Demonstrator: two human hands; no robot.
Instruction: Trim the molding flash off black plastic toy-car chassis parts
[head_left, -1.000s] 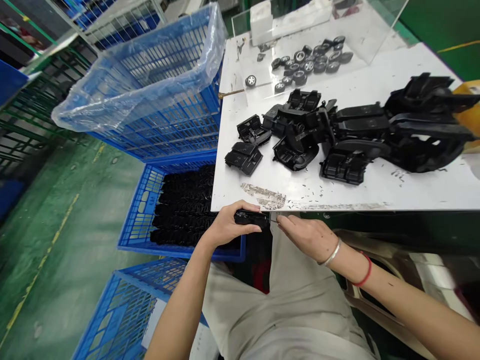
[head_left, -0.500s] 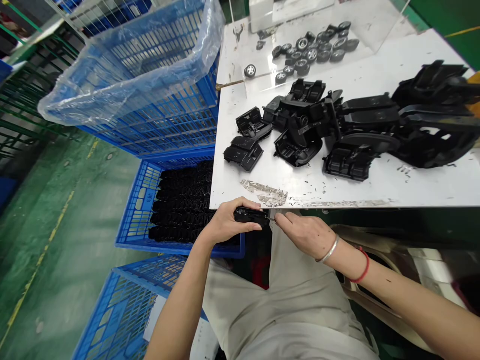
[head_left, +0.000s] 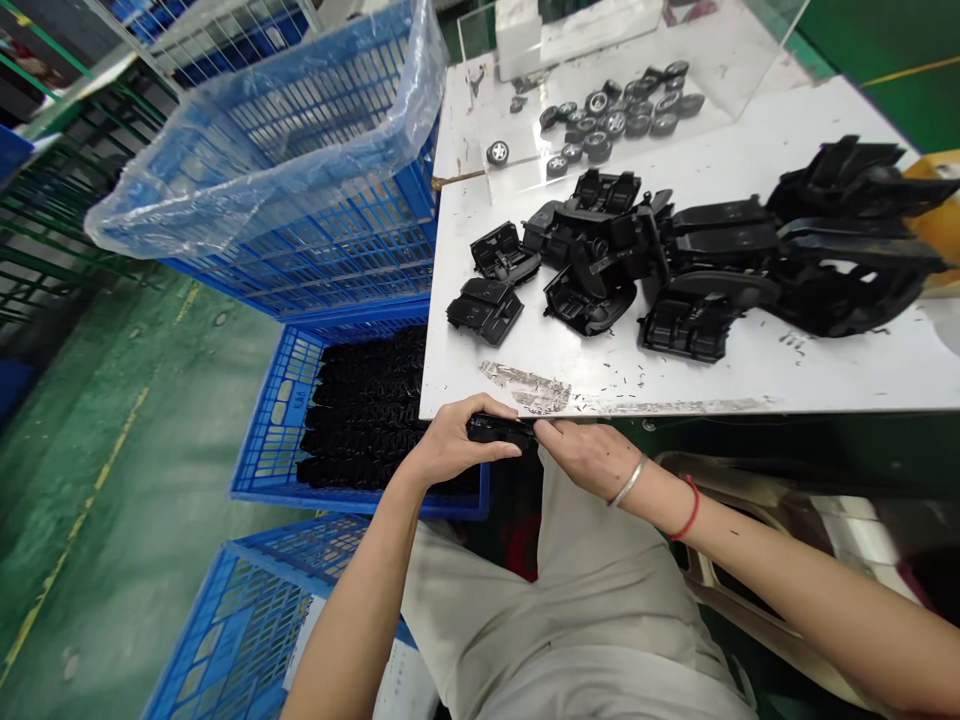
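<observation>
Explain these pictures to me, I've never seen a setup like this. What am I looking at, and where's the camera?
There's no machine here: these are a person's bare hands, seen from one camera worn on their head, looking forward and down. The left hand holds a small black plastic part by the edge of a white table, and the right hand is against its end. The table holds more black plastic parts and small wheels. To the left, a blue crate is full of black parts.

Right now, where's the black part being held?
In the head view, the black part sits between the left hand and right hand, just below the white table's near edge.
</observation>
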